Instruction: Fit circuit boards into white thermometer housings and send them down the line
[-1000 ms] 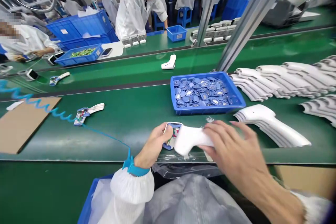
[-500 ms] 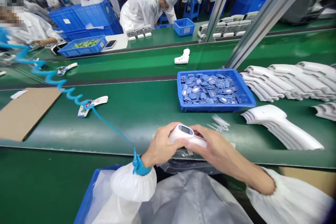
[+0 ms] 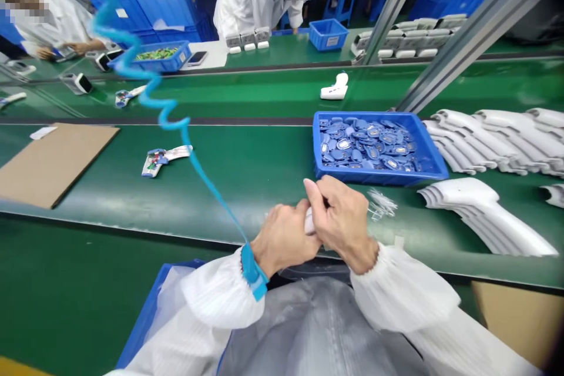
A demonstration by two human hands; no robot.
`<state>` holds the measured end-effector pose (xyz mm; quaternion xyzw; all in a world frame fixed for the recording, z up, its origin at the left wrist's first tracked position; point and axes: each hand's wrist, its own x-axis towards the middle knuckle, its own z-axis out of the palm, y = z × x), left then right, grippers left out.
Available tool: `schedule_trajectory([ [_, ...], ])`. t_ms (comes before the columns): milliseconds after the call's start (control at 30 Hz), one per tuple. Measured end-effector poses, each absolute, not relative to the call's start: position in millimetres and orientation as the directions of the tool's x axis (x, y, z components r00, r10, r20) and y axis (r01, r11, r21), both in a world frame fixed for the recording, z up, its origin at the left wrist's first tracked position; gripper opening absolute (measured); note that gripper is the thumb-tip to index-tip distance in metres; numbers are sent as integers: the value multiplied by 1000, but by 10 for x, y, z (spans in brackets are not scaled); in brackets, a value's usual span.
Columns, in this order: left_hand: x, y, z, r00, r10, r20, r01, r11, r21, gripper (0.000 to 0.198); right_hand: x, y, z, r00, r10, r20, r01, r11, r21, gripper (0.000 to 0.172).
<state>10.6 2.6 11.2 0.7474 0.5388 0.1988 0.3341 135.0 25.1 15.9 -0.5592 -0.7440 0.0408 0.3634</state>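
Observation:
My left hand (image 3: 286, 237) is wrapped around a white handheld thermometer (image 3: 309, 222), and only a small part of its casing shows between my hands. My right hand (image 3: 341, 215) closes over the same thermometer from the right, its thumb pointing up. The screen is hidden now. A blue wrist strap (image 3: 254, 273) with a coiled cord circles my left wrist. To the left on the bench lies an opened thermometer half (image 3: 165, 158) with wiring inside. Just right of my hands is a small bunch of thin clear strips (image 3: 381, 204).
A blue tray (image 3: 382, 176) of small blue oval parts sits ahead. Stacked white shells (image 3: 480, 200) fill the right side. Cardboard (image 3: 57, 158) lies at left. Beyond, a white device (image 3: 335, 89) rests on the green belt, and a metal post (image 3: 396, 17) slants upward. Co-workers sit across.
The thermometer has been turned, so its screen no longer shows. My right hand has shifted from its right end to a closed grip over it. The whole view has shifted slightly.

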Motion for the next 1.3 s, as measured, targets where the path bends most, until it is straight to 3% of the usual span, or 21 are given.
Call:
schedule_trajectory([
  [133,106,26,45,413,911,-8,637,-283,717,22,1365,220,184,-182,852,490,833,399,-383,47],
  [300,101,59,3,384,923,36,722,-325,611,36,1343,276,170,-184,806,562,810,448,-378,50],
  [500,65,20,45,427,904,-7,541,-249,804,22,1363,209,189,-146,823,549,803,423,-420,50],
  [667,93,27,71,378,926,7,740,-307,599,28,1295,260,171,-166,738,654,727,540,-424,50],
  [833,39,45,69,328,945,-22,545,-170,821,28,1380,330,185,56,806,589,705,386,-595,51],
  [900,43,22,78,317,948,-22,510,-151,847,34,1440,302,216,82,842,533,671,349,-654,50],
  [1033,118,-11,151,390,921,-3,570,-239,786,26,1432,235,249,-17,841,541,695,399,-598,51],
  [1167,135,31,217,406,914,-9,780,-342,524,26,1311,276,222,-75,758,648,707,498,-501,52],
  [1233,108,49,207,402,916,5,789,-349,506,26,1300,301,220,-2,783,622,678,458,-575,53],
  [1300,81,42,166,374,927,18,735,-308,603,27,1340,293,237,72,852,518,616,371,-695,54],
])
